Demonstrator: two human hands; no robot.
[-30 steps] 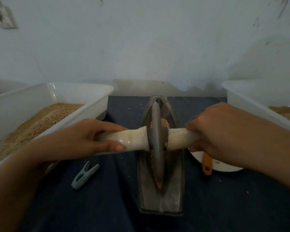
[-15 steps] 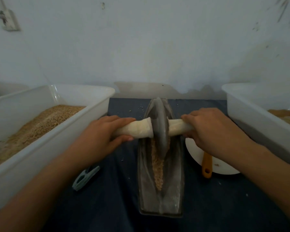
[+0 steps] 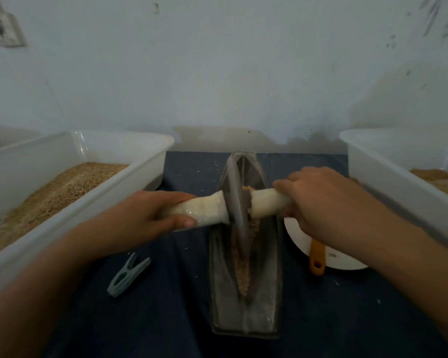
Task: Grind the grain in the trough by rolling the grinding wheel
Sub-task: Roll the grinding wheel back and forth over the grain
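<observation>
Both hands — left hand (image 3: 150, 215), right hand (image 3: 318, 202) — curl tight round the handle (image 3: 204, 211), the grinding wheel (image 3: 237, 202) mid-trough (image 3: 267, 280); grain (image 3: 243, 267) looks coarse — plenty of rolling left.

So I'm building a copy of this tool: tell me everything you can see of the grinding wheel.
The grinding wheel is a thin grey disc, metal by its look, standing on edge in the trough amid grain. A pale, wrapped-looking handle runs through its centre; the left hand and right hand grip the ends.
</observation>
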